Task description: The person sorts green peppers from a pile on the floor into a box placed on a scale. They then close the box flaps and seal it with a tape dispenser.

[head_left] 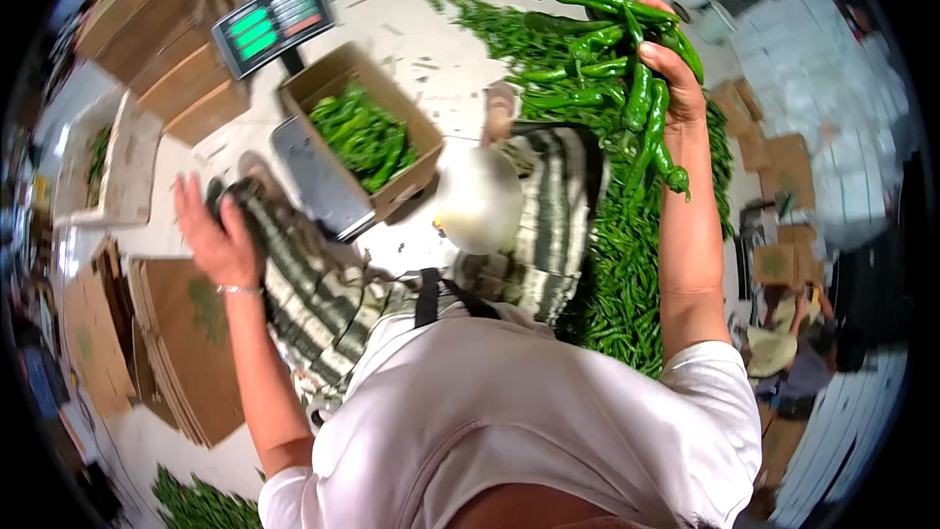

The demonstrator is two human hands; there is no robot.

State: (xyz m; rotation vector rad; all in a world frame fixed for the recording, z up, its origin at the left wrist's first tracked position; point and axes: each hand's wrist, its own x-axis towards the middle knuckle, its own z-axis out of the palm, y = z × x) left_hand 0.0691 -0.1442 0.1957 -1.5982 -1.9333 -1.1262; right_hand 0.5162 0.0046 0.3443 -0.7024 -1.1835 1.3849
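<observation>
A bunch of long green peppers fills my right hand, raised at the upper right with the thumb pressed over them. Under and behind that arm spreads a large heap of green peppers on the floor. My left hand is held out on the left beside my patterned trouser leg, fingers stretched and nothing in it. Between the two hands, an open cardboard box partly filled with green peppers rests on a scale. The scale's lit display stands behind the box.
Flattened cardboard leans at the left, below a white foam box. Stacked cartons stand at the upper left. More peppers lie at the lower left. Another person is at the far right, near white bags.
</observation>
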